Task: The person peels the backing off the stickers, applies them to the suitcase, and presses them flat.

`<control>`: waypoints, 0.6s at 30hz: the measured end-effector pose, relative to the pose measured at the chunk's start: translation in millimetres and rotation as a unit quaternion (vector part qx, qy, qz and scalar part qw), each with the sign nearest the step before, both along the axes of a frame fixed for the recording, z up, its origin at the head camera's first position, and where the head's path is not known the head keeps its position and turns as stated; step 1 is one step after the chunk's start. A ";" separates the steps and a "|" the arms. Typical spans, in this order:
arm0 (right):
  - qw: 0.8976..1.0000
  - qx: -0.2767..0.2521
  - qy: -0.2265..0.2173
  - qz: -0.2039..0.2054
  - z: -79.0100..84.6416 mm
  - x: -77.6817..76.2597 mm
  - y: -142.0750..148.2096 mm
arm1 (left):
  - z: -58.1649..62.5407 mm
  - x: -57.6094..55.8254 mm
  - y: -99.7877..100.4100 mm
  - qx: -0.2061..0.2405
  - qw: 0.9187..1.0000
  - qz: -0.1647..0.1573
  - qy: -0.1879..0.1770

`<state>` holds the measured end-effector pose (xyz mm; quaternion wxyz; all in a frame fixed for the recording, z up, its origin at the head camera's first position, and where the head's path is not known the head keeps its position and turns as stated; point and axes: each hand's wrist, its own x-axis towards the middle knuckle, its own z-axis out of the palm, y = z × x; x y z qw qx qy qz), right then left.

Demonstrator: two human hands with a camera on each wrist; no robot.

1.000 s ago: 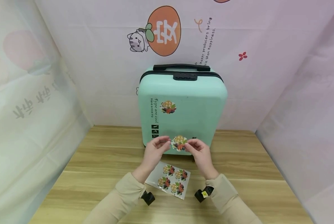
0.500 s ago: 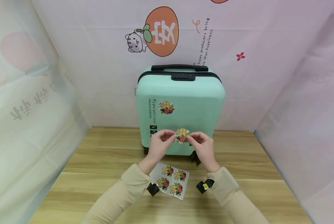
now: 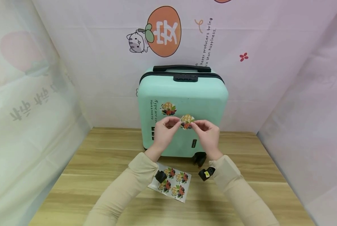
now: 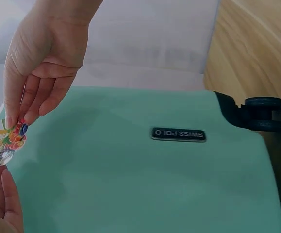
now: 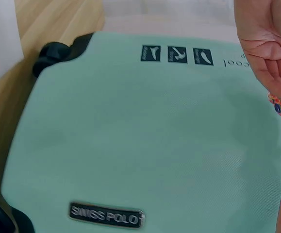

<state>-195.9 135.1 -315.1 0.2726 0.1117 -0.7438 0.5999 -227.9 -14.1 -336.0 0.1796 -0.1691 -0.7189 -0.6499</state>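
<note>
In the head view a round fruit-print sticker (image 3: 187, 121) is stretched between both hands, in front of the mint-green suitcase (image 3: 168, 144). My left hand (image 3: 165, 131) pinches the sticker's left edge between thumb and fingers. The right edge is pinched by my right hand (image 3: 208, 135). Just up and left of the held sticker, a similar fruit sticker (image 3: 168, 108) lies flat on the suitcase face. The left wrist view shows the held sticker (image 4: 7, 141) between the two hands, overlapping the suitcase's edge.
A sticker sheet (image 3: 182, 197) with several fruit stickers lies on the wooden table (image 3: 100, 157), partly covered by the left wrist's camera (image 3: 160, 176). The suitcase stands upright before a printed cloth backdrop (image 3: 111, 78); its black wheel (image 3: 198, 159) shows below right.
Both hands have risen with the sticker from the suitcase's lower part to its middle, moving slightly right. The suitcase's small label and lower wheel now show more. The sheet lies still.
</note>
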 end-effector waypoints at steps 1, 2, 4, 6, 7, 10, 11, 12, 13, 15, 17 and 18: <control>1.000 -0.001 0.004 -0.003 1.7 -1.4 0.3 | 2.1 -1.0 1.1 -0.001 1.000 0.004 0.006; 1.000 0.000 0.006 -0.007 3.3 -2.5 0.7 | 4.1 -2.0 2.2 -0.001 1.000 0.009 0.012; 1.000 0.004 0.008 -0.012 6.4 -4.0 1.3 | 7.6 -4.2 4.4 0.001 1.000 0.018 0.020; 1.000 0.010 0.011 -0.017 9.1 -5.3 1.9 | 9.6 -7.0 6.5 0.000 0.999 0.025 0.028; 1.000 0.014 0.014 -0.020 10.3 -6.0 2.3 | 10.2 -8.6 7.5 0.000 0.999 0.028 0.033; 0.999 0.024 0.026 -0.026 12.7 -8.8 3.1 | 10.9 -13.5 10.1 -0.002 0.998 0.037 0.044; 0.999 0.026 0.029 -0.029 13.0 -10.0 3.2 | 10.7 -14.8 10.9 -0.003 0.998 0.041 0.047; 0.999 0.026 0.032 -0.031 13.3 -11.1 3.4 | 10.5 -16.1 11.7 -0.003 0.998 0.044 0.052; 0.998 0.027 0.035 -0.034 13.4 -12.1 3.5 | 10.4 -16.8 12.5 -0.004 0.997 0.048 0.056; 0.998 0.029 0.037 -0.038 13.4 -13.7 3.6 | 10.2 -17.7 13.8 -0.006 0.997 0.052 0.062; 0.998 0.030 0.035 -0.041 13.6 -14.4 3.7 | 9.4 -18.3 14.9 -0.012 0.996 0.058 0.068; 0.998 0.030 0.035 -0.041 14.0 -14.3 3.7 | 9.2 -18.5 15.3 -0.015 0.995 0.060 0.072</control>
